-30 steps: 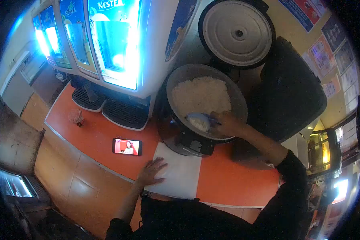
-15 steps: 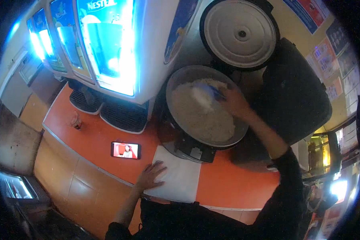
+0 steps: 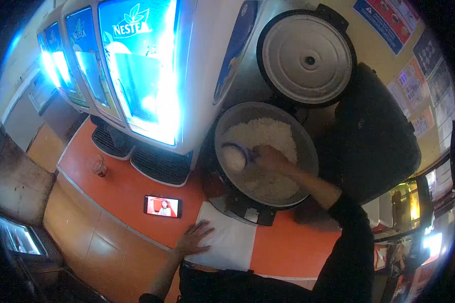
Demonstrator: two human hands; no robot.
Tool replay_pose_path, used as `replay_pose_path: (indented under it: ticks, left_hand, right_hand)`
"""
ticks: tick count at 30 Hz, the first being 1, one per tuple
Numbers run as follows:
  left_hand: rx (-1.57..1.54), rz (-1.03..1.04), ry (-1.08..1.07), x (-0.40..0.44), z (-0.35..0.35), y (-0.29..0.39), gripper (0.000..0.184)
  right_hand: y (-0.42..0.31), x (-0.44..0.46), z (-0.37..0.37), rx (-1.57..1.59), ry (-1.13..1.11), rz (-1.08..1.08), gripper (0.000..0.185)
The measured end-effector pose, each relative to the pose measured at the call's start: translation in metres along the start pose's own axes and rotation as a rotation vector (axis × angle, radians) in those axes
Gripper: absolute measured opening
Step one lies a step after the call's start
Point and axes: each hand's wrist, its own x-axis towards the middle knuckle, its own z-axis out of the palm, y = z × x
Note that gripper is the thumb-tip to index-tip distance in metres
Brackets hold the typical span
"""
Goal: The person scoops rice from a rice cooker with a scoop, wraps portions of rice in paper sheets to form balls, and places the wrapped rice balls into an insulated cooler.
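Note:
A rice cooker (image 3: 304, 198) stands with its pot holding white rice (image 3: 268, 131). Inside the pot, my right hand (image 3: 270, 159) is closed around a blue scoop (image 3: 248, 154). Rice fills the scoop's round head, which is at the left side of the pot, low over the rice. My left hand (image 3: 194, 239) rests with spread fingers at the left edge of a white sheet (image 3: 227, 235) on the orange counter, holding nothing. The cooker's lid (image 3: 308, 58) is raised behind the pot.
A lit drink dispenser (image 3: 197, 55) stands left of the cooker, above black drip trays (image 3: 159, 164). On the counter (image 3: 121, 194) are a phone (image 3: 163, 206) showing a picture and a small glass (image 3: 98, 165). A large dark case (image 3: 379, 136) stands to the right.
My right hand has brought the scoop down and left across the pot, and the scoop's head now shows full of rice. My left hand stays on the counter. The view has shifted slightly.

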Motion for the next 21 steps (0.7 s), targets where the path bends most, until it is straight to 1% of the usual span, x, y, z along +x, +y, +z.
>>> replay_pose_path:
  ticks: [2,3,6,8,9,11,12,14,15,17,19,20,21]
  left_hand:
    - [0.008,-0.001,-0.017,0.000,-0.003,0.000,0.073]
    - [0.003,-0.002,-0.012,-0.001,-0.003,0.001,0.073]
    - [-0.003,0.001,-0.007,0.000,-0.001,-0.001,0.072]
    - [-0.013,0.002,-0.010,-0.001,0.003,-0.001,0.072]
    - [-0.001,0.000,-0.010,-0.001,0.003,0.000,0.072]
    - [0.018,-0.004,-0.007,0.001,-0.003,0.000,0.072]
    - [0.011,-0.011,-0.006,0.002,-0.002,0.000,0.071]
    - [0.007,-0.028,-0.007,-0.001,-0.002,0.002,0.071]
    - [-0.010,-0.012,0.020,-0.001,-0.002,0.003,0.071]
    - [-0.027,-0.008,0.044,-0.003,0.000,0.004,0.072]
    - [-0.006,0.012,0.034,-0.002,0.000,0.002,0.073]
    - [0.002,0.009,0.027,-0.002,-0.002,0.004,0.073]
    - [0.004,0.013,0.033,-0.001,-0.004,0.007,0.075]
  right_hand:
    - [-0.058,-0.017,-0.026,-0.079,0.000,0.229,0.042]
    - [-0.068,-0.026,-0.030,-0.077,0.001,0.230,0.042]
    - [-0.087,-0.049,-0.030,0.087,0.001,0.311,0.042]
    - [-0.093,-0.066,-0.021,0.032,0.156,0.282,0.041]
    - [-0.092,-0.072,-0.018,0.033,0.153,0.284,0.041]
    - [-0.089,-0.078,-0.016,0.130,-0.020,0.327,0.049]
    - [-0.086,-0.076,-0.015,0.127,-0.021,0.322,0.049]
    - [-0.083,-0.069,-0.010,0.262,-0.033,0.303,0.049]
    - [-0.087,-0.070,-0.014,0.261,-0.033,0.289,0.049]
    - [-0.096,-0.077,-0.020,0.259,0.041,0.346,0.040]
    - [-0.074,-0.078,-0.013,0.263,0.030,0.294,0.037]
    - [-0.072,-0.079,-0.017,0.261,0.028,0.254,0.034]
    - [-0.070,-0.083,-0.026,0.272,0.034,0.256,0.034]
